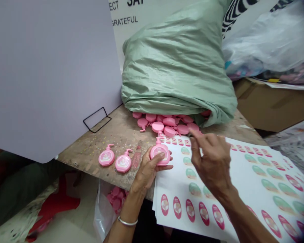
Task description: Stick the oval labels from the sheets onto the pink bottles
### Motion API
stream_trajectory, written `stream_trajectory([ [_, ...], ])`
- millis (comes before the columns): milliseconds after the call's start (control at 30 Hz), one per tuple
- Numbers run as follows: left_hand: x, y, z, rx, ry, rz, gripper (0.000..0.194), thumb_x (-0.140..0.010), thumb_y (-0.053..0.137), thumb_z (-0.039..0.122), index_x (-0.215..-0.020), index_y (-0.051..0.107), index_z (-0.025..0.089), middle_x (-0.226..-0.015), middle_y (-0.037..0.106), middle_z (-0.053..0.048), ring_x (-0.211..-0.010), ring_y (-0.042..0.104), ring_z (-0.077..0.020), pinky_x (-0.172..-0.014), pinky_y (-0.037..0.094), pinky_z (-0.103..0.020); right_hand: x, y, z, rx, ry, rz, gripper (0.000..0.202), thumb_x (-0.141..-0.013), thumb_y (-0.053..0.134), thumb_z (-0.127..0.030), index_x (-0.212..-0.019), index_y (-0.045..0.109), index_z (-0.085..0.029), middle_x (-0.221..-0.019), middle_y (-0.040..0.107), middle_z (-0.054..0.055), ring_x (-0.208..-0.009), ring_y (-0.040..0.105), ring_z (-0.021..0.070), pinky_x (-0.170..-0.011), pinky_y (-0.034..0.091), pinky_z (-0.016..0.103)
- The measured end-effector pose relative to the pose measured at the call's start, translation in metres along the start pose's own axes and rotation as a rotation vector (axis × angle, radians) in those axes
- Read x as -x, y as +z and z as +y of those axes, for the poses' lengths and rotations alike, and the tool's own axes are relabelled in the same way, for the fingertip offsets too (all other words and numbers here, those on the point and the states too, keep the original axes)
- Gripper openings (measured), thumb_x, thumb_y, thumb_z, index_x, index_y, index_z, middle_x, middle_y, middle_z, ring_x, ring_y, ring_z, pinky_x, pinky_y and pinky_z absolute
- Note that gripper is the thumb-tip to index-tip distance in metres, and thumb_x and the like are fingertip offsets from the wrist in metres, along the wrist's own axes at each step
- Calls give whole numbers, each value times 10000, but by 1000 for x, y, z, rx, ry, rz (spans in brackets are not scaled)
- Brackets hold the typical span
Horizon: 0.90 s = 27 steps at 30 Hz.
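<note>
My left hand point(148, 165) is closed round a small pink pump bottle point(159, 153), its thumb pressed on the front and its pump pointing up. To the right, my right hand point(211, 160) hovers over a sheet of stickers point(173, 182) with thumb and forefinger pinched together. Whatever is in that pinch is too small to make out. Printed on the sheet are pink oval labels and green ones. Two more pink pump bottles with round labels, a left one point(106, 157) and a right one point(123, 163), lie on the table left of my left hand.
A large green sack point(177, 67) stands at the back, with a heap of pink bottles point(169, 131) at its mouth. A black wire stand point(97, 119) sits by a pale panel point(53, 74). Below the table edge is a plastic bag point(101, 206) of pink pieces.
</note>
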State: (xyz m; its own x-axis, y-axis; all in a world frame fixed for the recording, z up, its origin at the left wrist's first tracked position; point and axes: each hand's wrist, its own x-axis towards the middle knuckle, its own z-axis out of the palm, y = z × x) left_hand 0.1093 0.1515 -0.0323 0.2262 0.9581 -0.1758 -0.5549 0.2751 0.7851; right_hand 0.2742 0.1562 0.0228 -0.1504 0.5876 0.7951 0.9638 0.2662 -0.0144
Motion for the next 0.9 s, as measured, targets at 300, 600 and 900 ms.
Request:
stream_trajectory([
  [300, 8, 6, 6, 37, -54, -47, 403, -722, 711, 113, -1101, 574, 131, -1085, 667, -121, -1064, 644, -304, -756, 593, -331, -30, -36, -17, -355, 137, 216, 395, -966, 388, -168, -1327, 528, -247, -1117, 620, 98, -1079, 571, 279, -917, 435, 459],
  [600, 26, 5, 8, 4, -93, -118, 460, -711, 704, 72, -1139, 588, 195, -907, 652, -10, -836, 635, -150, -799, 572, -327, 17, 30, -34, -959, 421, -490, 751, -636, 800, -354, -1294, 471, -204, -1291, 553, 96, -1166, 536, 261, -991, 452, 405],
  [900, 64, -40, 14, -308, -140, 144, 410, -848, 593, 451, -1139, 601, 161, -1061, 669, -113, -942, 644, -243, -718, 555, -327, 51, 65, -12, -785, 410, -510, 324, -875, 564, -444, -1096, 554, -208, -1041, 674, 67, -867, 652, 175, -776, 528, 311],
])
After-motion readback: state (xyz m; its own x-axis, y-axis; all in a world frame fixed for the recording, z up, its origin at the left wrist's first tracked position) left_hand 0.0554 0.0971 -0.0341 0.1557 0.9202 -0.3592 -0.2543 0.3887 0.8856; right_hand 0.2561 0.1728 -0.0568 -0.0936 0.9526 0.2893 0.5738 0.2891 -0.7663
